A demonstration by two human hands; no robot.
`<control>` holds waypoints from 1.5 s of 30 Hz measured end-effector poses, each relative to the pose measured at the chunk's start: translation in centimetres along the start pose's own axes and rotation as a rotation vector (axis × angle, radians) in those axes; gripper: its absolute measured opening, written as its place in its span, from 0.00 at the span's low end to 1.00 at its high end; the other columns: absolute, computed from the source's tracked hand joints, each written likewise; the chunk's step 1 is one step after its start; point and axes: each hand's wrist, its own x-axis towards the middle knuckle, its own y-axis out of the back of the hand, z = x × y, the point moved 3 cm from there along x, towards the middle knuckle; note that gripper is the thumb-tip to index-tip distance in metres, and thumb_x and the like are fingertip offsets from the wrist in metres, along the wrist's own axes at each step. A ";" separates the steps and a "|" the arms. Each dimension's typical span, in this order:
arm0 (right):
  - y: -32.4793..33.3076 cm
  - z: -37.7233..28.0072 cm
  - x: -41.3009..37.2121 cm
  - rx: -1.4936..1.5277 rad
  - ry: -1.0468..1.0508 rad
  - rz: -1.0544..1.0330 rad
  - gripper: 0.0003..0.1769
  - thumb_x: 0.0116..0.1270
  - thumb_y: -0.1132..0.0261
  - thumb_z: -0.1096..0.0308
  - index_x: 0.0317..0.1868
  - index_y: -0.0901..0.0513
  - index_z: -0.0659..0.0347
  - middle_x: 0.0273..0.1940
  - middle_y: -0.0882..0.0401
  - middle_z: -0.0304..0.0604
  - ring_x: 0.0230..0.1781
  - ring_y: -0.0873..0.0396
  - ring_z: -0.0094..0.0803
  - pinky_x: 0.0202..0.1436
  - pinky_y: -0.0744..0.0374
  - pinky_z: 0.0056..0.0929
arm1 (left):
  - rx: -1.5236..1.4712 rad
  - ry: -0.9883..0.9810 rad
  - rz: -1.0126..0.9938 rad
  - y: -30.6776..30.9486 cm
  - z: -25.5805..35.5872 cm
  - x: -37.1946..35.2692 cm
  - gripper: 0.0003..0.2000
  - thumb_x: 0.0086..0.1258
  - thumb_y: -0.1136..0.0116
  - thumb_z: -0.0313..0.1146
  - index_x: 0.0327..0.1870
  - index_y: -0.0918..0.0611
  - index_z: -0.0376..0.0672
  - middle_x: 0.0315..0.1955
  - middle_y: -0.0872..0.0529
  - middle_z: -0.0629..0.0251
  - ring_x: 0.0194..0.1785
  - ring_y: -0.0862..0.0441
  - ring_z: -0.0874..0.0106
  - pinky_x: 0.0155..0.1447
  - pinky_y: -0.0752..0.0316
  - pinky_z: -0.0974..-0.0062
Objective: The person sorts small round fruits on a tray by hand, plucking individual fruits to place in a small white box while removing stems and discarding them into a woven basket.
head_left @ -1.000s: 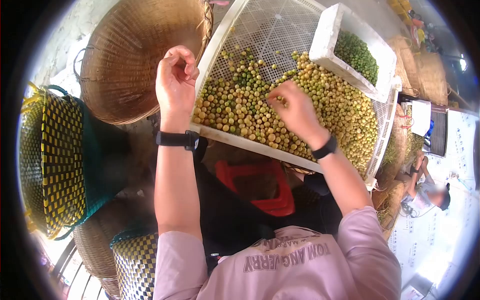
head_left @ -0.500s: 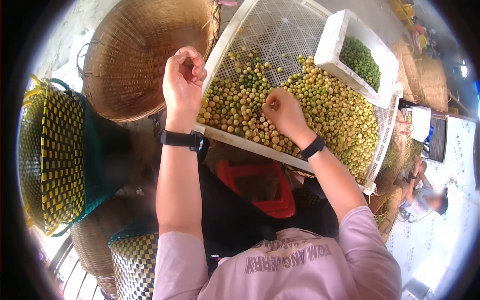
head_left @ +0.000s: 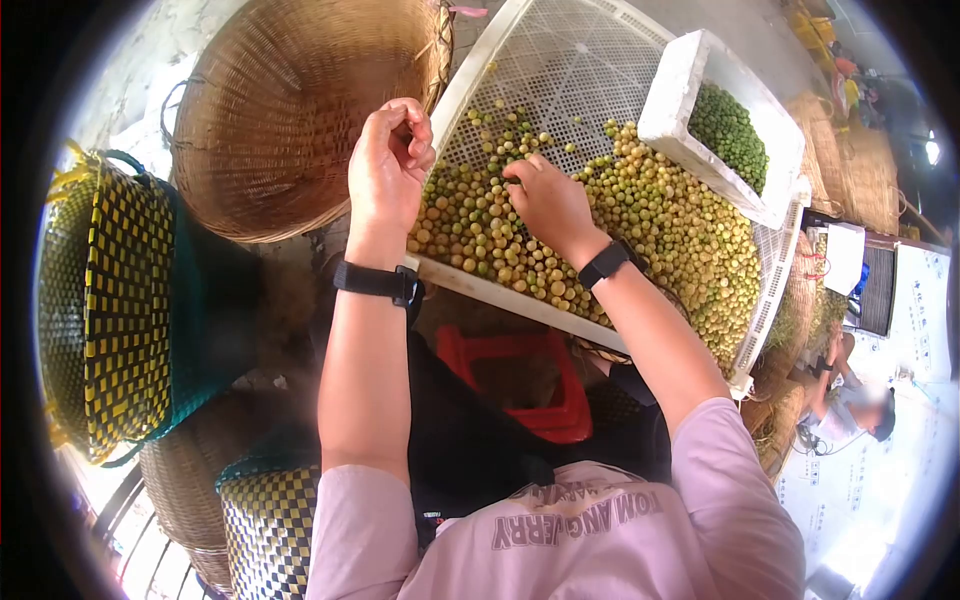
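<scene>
left hand [head_left: 388, 165] is seen raised over the near left edge of the white mesh tray [head_left: 560, 60], fingers curled in tight against the thumb in a loose fist; what is held inside, if anything, cannot be told. right hand [head_left: 548, 200] is laid palm-down on the pile of small yellow-green fruits [head_left: 680, 230], with fingertips [head_left: 516, 176] bent down into a patch of greener ones near the pile's far edge; whether one is actually pinched cannot be told (fingertips are buried among the fruit). the fruits are spread across the near and right part of the tray, and the far mesh is left mostly bare with a few strays. a white foam box [head_left: 672, 95] is set on the tray's far right corner, filled with dark green fruits [head_left: 735, 135], just beside the pile. a black band [head_left: 375, 282] is worn on the left wrist and another black band [head_left: 605, 263] on the right. a large woven basket [head_left: 290, 110] is tipped just left of the tray, close behind the left hand. a yellow-and-black woven bag [head_left: 120, 300] is seen further left. a red stool [head_left: 540, 385] is seen under the tray's near edge. another person [head_left: 850, 395] is seated well apart at the right.
</scene>
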 end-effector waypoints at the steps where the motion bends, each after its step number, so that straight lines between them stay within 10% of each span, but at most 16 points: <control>1: -0.1 0.1 0.1 -0.046 -0.017 -0.005 0.07 0.66 0.39 0.67 0.43 0.19 0.54 0.39 0.21 0.44 0.39 0.21 0.45 0.42 0.21 0.40 | 0.021 0.017 -0.008 0.0 -0.1 0.0 0.07 0.70 0.52 0.34 0.32 0.26 0.42 0.24 0.30 0.72 0.27 0.38 0.81 0.31 0.43 0.83; 5: 0.0 1.3 -0.1 0.026 -0.047 -0.026 0.07 0.67 0.38 0.65 0.43 0.19 0.55 0.35 0.22 0.42 0.38 0.20 0.40 0.39 0.21 0.36 | 0.193 0.121 0.038 -0.2 -1.0 -0.1 0.09 0.73 0.53 0.34 0.32 0.25 0.42 0.25 0.28 0.72 0.26 0.37 0.82 0.30 0.42 0.84; 12: 1.8 2.2 -1.3 1.311 -0.467 -0.030 0.09 0.74 0.40 0.62 0.45 0.21 0.59 0.34 0.19 0.32 0.21 0.37 0.13 0.24 0.39 0.15 | 0.561 0.227 -0.043 -1.7 -2.4 -1.1 0.11 0.75 0.52 0.35 0.34 0.21 0.40 0.26 0.26 0.76 0.27 0.36 0.85 0.30 0.42 0.85; 31: 6.0 -1.6 -2.2 1.641 -0.624 -0.065 0.08 0.72 0.38 0.64 0.45 0.24 0.57 0.31 0.25 0.31 0.27 0.32 0.16 0.27 0.34 0.13 | 0.560 0.127 -0.310 -4.5 -6.6 -2.3 0.08 0.75 0.45 0.34 0.44 0.21 0.39 0.34 0.17 0.72 0.39 0.23 0.85 0.44 0.28 0.84; 43: 7.5 1.1 -4.2 1.117 -0.408 -0.125 0.11 0.74 0.46 0.60 0.42 0.22 0.57 0.27 0.21 0.35 0.25 0.28 0.20 0.29 0.31 0.21 | 0.726 -0.015 -0.038 -4.2 -3.9 -1.9 0.07 0.76 0.50 0.33 0.41 0.24 0.38 0.29 0.24 0.73 0.31 0.31 0.83 0.37 0.34 0.84; 45: 7.3 2.1 -4.6 0.147 -0.323 -0.232 0.14 0.73 0.44 0.55 0.38 0.20 0.55 0.23 0.22 0.40 0.24 0.24 0.31 0.29 0.29 0.29 | 0.153 0.135 -0.091 -3.6 -3.1 -1.7 0.05 0.75 0.52 0.31 0.40 0.26 0.40 0.31 0.26 0.70 0.32 0.33 0.81 0.37 0.36 0.83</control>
